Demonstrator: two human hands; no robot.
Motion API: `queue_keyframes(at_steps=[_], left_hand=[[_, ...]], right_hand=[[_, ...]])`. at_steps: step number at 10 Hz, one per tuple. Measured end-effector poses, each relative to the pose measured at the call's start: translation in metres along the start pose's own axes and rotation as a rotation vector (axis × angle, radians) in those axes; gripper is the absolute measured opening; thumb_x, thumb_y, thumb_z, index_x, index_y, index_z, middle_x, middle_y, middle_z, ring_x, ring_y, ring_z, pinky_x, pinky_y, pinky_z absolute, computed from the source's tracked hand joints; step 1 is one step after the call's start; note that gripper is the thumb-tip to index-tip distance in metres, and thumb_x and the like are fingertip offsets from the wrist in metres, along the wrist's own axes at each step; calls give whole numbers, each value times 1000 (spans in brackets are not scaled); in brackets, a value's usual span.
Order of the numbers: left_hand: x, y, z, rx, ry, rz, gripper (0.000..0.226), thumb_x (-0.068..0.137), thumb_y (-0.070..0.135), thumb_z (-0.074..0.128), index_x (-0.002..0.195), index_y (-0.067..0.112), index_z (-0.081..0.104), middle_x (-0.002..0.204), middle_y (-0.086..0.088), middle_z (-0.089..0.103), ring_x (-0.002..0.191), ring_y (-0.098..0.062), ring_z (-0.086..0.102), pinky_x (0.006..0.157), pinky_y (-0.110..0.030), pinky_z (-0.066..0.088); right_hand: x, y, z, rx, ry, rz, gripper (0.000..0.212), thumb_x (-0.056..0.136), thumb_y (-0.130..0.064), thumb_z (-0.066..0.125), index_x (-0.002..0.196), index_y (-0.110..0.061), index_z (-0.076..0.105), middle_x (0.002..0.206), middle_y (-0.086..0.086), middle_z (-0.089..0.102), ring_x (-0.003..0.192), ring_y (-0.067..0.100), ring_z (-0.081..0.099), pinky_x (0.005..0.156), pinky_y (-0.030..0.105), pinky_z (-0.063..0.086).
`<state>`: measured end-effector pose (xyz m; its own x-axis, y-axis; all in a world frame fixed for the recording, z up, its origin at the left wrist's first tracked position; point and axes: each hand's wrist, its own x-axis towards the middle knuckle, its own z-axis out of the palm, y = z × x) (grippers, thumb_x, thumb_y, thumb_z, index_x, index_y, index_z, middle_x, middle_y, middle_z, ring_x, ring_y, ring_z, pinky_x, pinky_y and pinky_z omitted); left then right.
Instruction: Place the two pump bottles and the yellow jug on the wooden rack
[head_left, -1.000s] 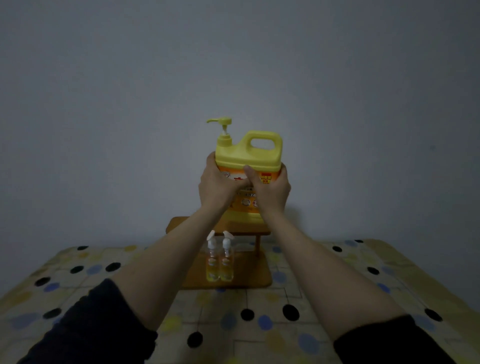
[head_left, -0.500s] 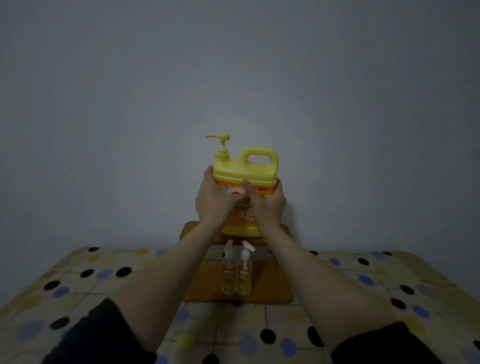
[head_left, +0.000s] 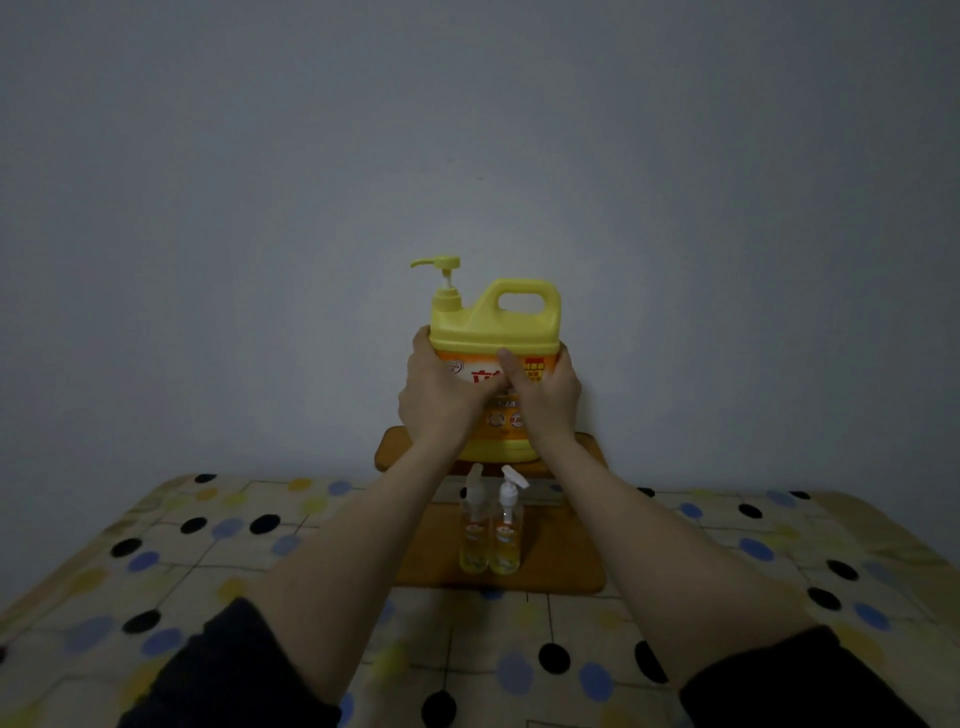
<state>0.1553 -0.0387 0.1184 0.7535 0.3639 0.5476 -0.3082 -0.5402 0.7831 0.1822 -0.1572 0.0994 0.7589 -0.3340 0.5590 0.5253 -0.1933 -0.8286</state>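
Note:
The yellow jug (head_left: 498, 332), with a pump on top and an orange label, stands upright on the top shelf of the wooden rack (head_left: 589, 444). My left hand (head_left: 441, 395) grips its left side and my right hand (head_left: 545, 395) grips its right side. Two small pump bottles (head_left: 489, 525) with yellow liquid stand side by side on the rack's lower shelf (head_left: 561, 561), between my forearms. The jug's base is partly hidden by my hands.
The rack stands at the far middle of a table (head_left: 208, 571) covered by a cloth with black, blue and yellow dots. A plain grey wall (head_left: 467, 156) rises right behind the rack.
Both hands have lowered the jug onto the rack's top shelf. The view has shifted, so the rack sits lower and nearer in the frame.

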Motion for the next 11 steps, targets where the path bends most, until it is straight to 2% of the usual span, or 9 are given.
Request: queue_keyframes(at_steps=[1,3,5,6,7,9,10,11], left_hand=[[1,0,0,17,-2,-4,100,54,79,70,133,28,38,117,3,62,102,-23,65,80,-43,56],[1,-1,1,27,-16,12,99,56,78,71,134,27,37,118,2,60,102,-24,64,80,-44,55],[1,0,-2,32,-51,16,102,55,78,72,135,26,36,119,1,59,103,-24,64,81,-47,55],[0,2,-3,11,-83,9,103,55,76,73,136,24,35,121,-1,58,106,-26,63,82,-48,55],[-1,7,-6,-7,-129,-18,117,51,76,71,143,18,29,134,-8,53,116,-31,59,88,-54,52],[1,24,-25,105,-188,-29,129,65,62,79,155,11,3,155,-16,29,138,-36,37,104,-53,42],[2,40,-36,139,-173,-6,126,64,63,80,155,11,9,153,-17,31,138,-36,36,105,-52,41],[0,62,-50,180,-149,58,108,69,58,78,150,10,25,145,-16,41,132,-35,43,100,-46,43]], right_hand=[[2,2,0,0,-10,18,50,78,-47,76,114,-19,57,97,-16,65,88,-3,63,68,14,50],[3,1,-1,-3,-27,34,50,79,-44,77,116,-18,57,100,-10,66,91,1,64,70,16,51],[7,1,-7,-63,-105,68,56,78,-51,75,120,-20,54,103,-8,65,90,4,64,70,22,50],[7,-2,-10,-96,-137,97,63,76,-56,74,122,-18,54,107,-5,66,94,12,65,77,30,54],[6,-9,-15,-121,-180,141,67,74,-60,74,123,-19,53,112,-2,66,99,17,65,83,37,56],[-4,-33,-28,-119,-190,134,64,75,-52,77,123,-18,51,115,-2,62,106,17,62,72,21,51],[-7,-54,-32,-207,-144,82,106,61,-74,69,144,-16,37,138,8,53,120,24,56,93,43,54],[-7,-73,-39,-202,-115,27,106,64,-74,67,147,-18,33,138,7,50,119,24,55,96,47,52]])
